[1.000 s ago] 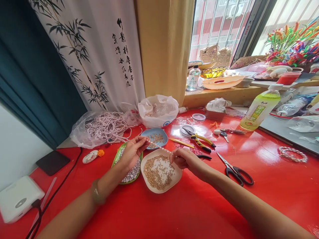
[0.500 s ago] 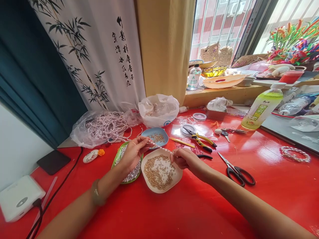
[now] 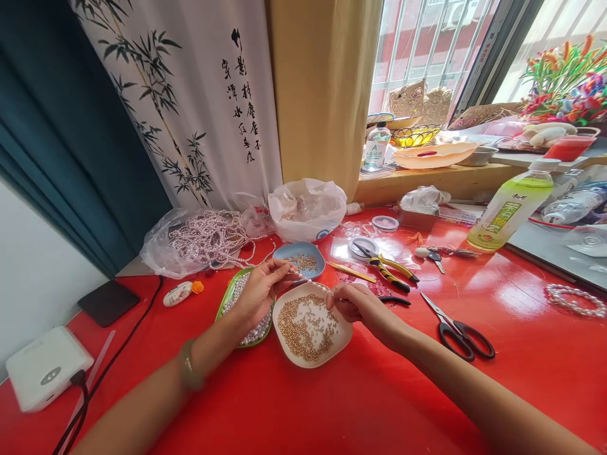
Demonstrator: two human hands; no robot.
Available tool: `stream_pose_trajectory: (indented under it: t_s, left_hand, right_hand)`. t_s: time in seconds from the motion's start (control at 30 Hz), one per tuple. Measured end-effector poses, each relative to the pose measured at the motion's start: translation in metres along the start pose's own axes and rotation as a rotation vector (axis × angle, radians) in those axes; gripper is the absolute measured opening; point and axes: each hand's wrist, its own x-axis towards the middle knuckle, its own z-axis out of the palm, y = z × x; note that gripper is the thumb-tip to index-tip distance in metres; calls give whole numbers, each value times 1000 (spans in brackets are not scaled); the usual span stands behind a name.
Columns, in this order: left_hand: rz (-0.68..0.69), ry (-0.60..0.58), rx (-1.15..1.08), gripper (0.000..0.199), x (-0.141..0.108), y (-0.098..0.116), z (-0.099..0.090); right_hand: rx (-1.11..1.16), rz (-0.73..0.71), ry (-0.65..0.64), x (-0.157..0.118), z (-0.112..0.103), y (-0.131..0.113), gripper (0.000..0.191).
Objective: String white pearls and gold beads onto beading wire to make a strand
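A short string of pale beads [image 3: 307, 279] runs between my two hands, above a white dish [image 3: 308, 361] of small gold beads. My left hand [image 3: 263, 287] pinches its left end, over the edge of a green tray [image 3: 221, 308] filled with silvery pearl beads. The other end is in the closed fingers of my right hand [image 3: 356, 306], at the dish's right rim. Just behind the string sits a blue dish [image 3: 317, 251] with some gold beads in it.
Yellow-black pliers [image 3: 389, 272], black-handled scissors [image 3: 458, 328] and a yellow tweezers-like tool [image 3: 351, 272] lie to the right. Bead strands [image 3: 203, 237] in plastic and a white bag [image 3: 308, 205] stand behind. A drink bottle [image 3: 512, 205] and pearl bracelet [image 3: 575, 299] are farther right.
The whole view has shifted slightly, so everything appears a little farther right. Both hands keep their hold on the bead string, with hardly any movement relative to the dishes.
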Motion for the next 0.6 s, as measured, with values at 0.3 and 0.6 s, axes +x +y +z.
stream_pose_trajectory:
  t_s: [0.3,0.6]
  left_hand:
    - [-41,-40,-5,3,-4,0,3]
    - [-52,-44,-10,5,-3,-3,1]
  right_hand:
    - [-19,-41,-28,1,1,3,16]
    - [-29,-36,30,0,3,-2,19]
